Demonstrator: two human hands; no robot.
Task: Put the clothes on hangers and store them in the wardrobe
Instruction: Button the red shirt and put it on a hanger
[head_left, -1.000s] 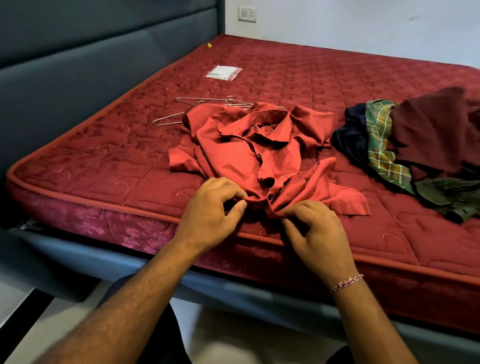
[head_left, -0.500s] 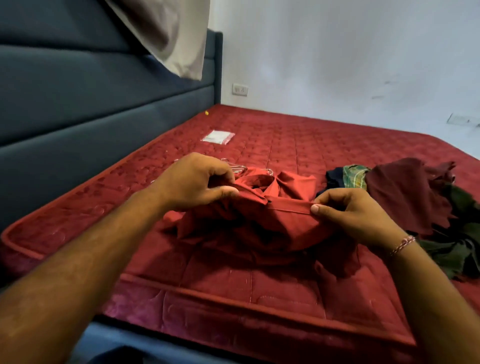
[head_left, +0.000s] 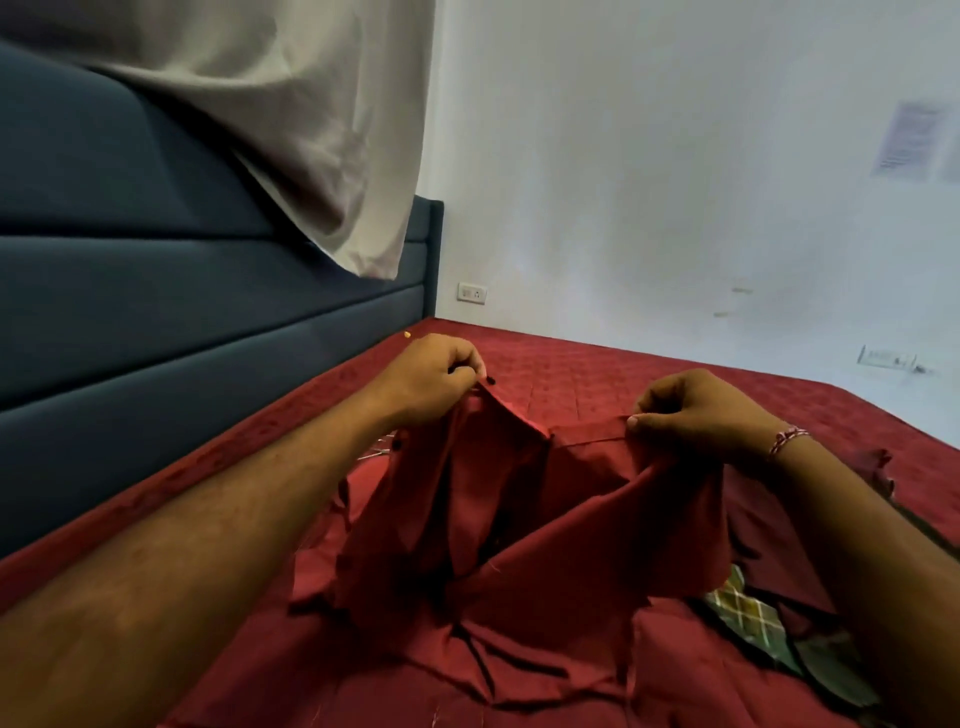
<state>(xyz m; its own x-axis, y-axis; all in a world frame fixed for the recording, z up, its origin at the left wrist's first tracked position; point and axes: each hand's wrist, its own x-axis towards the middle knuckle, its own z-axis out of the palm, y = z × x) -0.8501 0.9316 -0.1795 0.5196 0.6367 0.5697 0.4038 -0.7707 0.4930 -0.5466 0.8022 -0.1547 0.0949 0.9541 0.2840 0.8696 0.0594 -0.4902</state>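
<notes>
Red button-front cotton shirt (head_left: 519, 519): lifted above red quilted mattress (head_left: 597, 384), lower part draped on it; left hand (head_left: 431, 376) pinches the buttoned edge, right hand (head_left: 691, 410) pinches the opposite edge; green plaid garment (head_left: 743, 613) lies beside

A shirt (head_left: 519, 519) is held up at frame centre over the mattress (head_left: 649, 384); the headboard (head_left: 156, 312) is seen at left, other clothes (head_left: 748, 613) at lower right.

White wall (head_left: 675, 182) w/ socket (head_left: 471, 292), blue padded headboard (head_left: 156, 312), beige curtain (head_left: 291, 104), red mattress (head_left: 597, 384).
</notes>
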